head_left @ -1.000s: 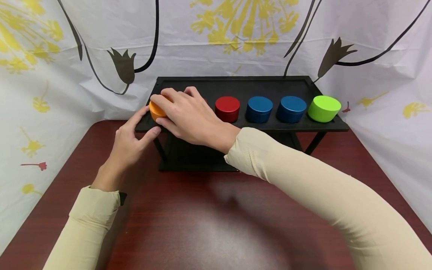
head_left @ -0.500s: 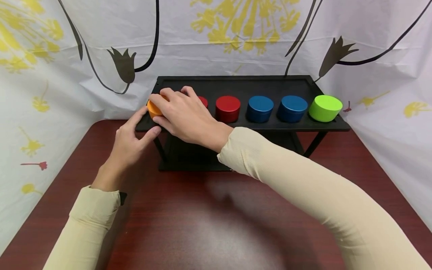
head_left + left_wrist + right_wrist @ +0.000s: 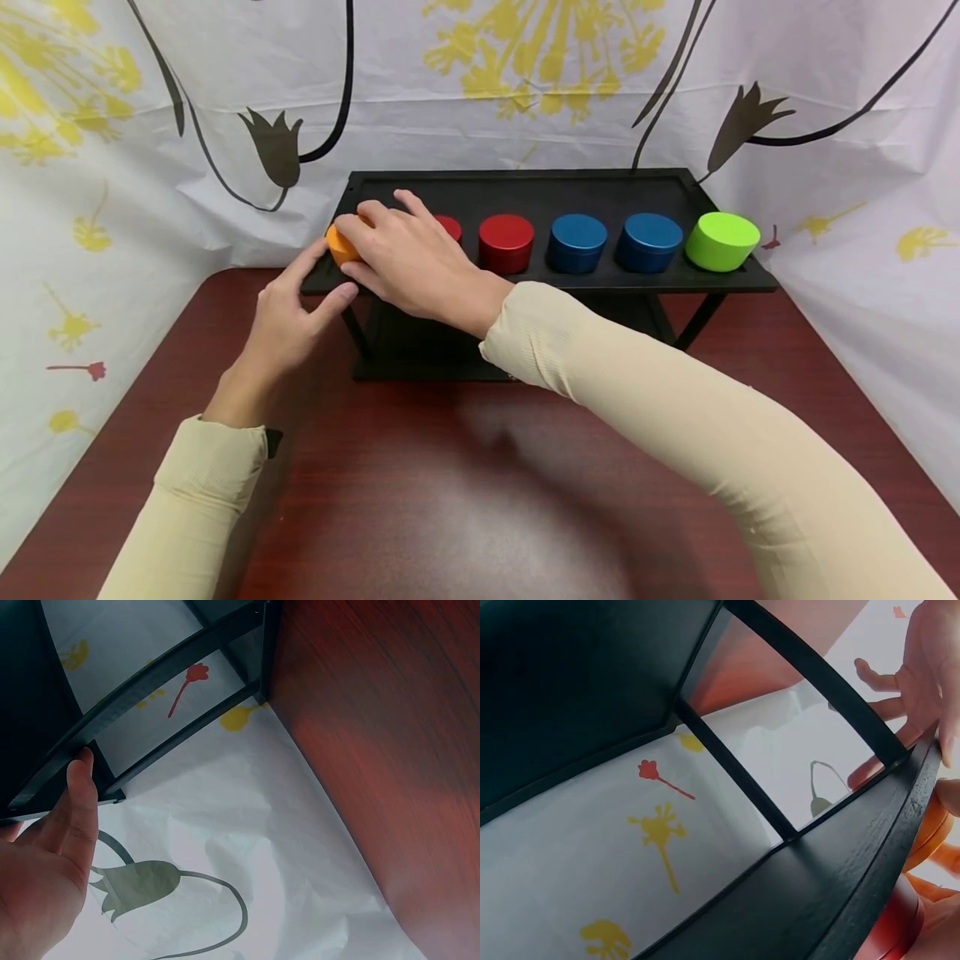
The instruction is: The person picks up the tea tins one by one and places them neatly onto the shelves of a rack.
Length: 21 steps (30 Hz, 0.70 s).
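In the head view, my right hand (image 3: 416, 258) reaches across to the shelf's left end and holds an orange round tin (image 3: 341, 245), fingers over its top and thumb at its front. The hand covers most of the tin. My left hand (image 3: 281, 321) is at the same corner of the black shelf (image 3: 525, 196), index fingertip beside the orange tin and thumb stretched along the front edge. In the left wrist view, its fingers (image 3: 82, 802) lie against the shelf's side frame. Right of my right hand, a red tin (image 3: 450, 227) shows in part, then another red tin (image 3: 506, 242).
Two blue tins, a left one (image 3: 577, 243) and a right one (image 3: 648, 243), continue the row, with a lime green tin (image 3: 722, 242) at the shelf's right end. The shelf stands on a dark red wooden table (image 3: 420, 467). A patterned white curtain (image 3: 465, 83) hangs behind and at both sides.
My right hand has shifted slightly left with the orange tin, uncovering part of the red tin beside it. My left hand has stayed in place.
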Tool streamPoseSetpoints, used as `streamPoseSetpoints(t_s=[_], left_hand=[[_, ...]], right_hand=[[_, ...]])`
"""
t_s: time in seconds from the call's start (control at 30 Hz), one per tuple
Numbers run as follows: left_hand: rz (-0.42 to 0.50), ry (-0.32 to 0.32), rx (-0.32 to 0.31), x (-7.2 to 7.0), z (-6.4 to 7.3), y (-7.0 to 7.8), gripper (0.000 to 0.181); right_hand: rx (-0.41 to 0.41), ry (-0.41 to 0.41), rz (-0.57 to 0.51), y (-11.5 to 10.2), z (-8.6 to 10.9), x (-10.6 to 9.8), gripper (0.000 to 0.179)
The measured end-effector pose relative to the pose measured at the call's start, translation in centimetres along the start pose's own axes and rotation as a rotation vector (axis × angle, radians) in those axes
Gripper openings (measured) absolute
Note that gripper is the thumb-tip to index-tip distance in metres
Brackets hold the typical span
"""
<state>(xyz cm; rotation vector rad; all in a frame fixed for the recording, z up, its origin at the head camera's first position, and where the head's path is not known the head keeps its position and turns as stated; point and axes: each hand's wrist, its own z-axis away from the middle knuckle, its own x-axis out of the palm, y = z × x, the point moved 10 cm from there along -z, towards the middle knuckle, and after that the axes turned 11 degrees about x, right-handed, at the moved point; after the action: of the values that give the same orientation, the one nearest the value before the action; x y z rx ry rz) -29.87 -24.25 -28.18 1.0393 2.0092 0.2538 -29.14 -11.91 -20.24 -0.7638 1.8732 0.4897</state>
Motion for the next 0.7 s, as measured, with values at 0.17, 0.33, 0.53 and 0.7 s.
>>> streamPoseSetpoints(t_s=[0.17,0.33,0.53,0.7], left_hand=[[0.008,0.005,0.007,0.0,0.0,0.1,0.063],[0.005,0.006,0.005,0.0,0.0,0.1,0.062],[0.009,0.018,0.014,-0.1,0.1,0.1,0.061],[0.009,0.018,0.027,-0.1,0.0,0.2,0.062]], right_hand=[[-0.009,-0.014,-0.003,0.1,0.2,0.2,0.043],[-0.021,0.006,-0.010,0.1,0.4,0.0,0.039],[0.004,0.033,0.045,0.5,1.0,-0.5,0.045],[0.000,0.097,0.033,1.5,2.3,-1.8,0.055]])
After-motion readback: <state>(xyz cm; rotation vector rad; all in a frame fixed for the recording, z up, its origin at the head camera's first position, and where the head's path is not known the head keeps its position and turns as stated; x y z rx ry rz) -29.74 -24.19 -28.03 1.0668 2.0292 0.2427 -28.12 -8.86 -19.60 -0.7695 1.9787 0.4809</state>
